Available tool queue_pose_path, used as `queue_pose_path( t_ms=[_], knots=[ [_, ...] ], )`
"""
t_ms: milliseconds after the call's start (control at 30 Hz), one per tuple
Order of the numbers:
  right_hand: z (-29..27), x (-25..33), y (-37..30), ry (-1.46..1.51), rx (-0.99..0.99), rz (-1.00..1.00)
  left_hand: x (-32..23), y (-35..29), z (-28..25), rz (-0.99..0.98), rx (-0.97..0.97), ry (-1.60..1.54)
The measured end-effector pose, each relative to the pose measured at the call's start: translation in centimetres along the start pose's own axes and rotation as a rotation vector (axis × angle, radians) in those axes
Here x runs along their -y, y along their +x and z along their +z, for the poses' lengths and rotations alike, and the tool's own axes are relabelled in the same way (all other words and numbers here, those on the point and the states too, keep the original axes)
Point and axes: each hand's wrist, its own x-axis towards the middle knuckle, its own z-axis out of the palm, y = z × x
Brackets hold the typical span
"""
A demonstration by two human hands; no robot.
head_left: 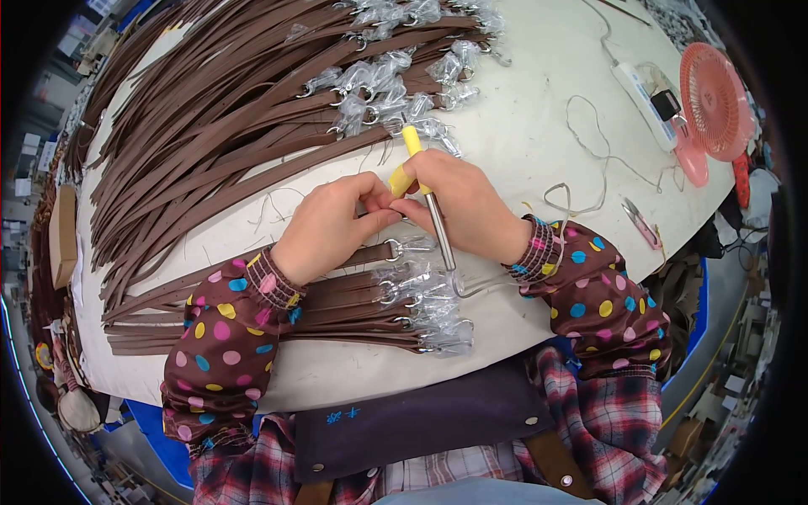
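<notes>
My left hand [332, 223] and my right hand [459, 202] meet fingertip to fingertip over a white table [539, 109]. The right hand grips a thin metal tool with a yellow handle [411, 140], and its shaft [441, 236] runs down past the palm. A yellow tape wrap covers one right fingertip. The left hand pinches the end of a brown strap [362, 257] with a metal ring wrapped in clear plastic [404, 247]. Below the hands lies a small stack of brown straps [337, 316] with plastic-wrapped clasps.
A large fan of brown straps [210, 109] with wrapped clasps [379, 84] covers the far left of the table. A pink desk fan [711, 105], a white power strip [644, 93], loose cord [589, 151] and small snips [641, 223] lie at the right.
</notes>
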Motion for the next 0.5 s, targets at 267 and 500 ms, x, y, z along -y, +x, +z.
queue_pose_path(
  t_ms=[267, 500],
  knots=[
    [-1.0, 0.4, 0.1, 0.541, -0.161, 0.333, 0.8, -0.5, 0.0, -0.082, 0.01, -0.276],
    [-0.9, -0.2, -0.5, 0.672, -0.024, 0.524, 1.7, -0.8, 0.5, -0.082, -0.024, -0.47]
  ],
)
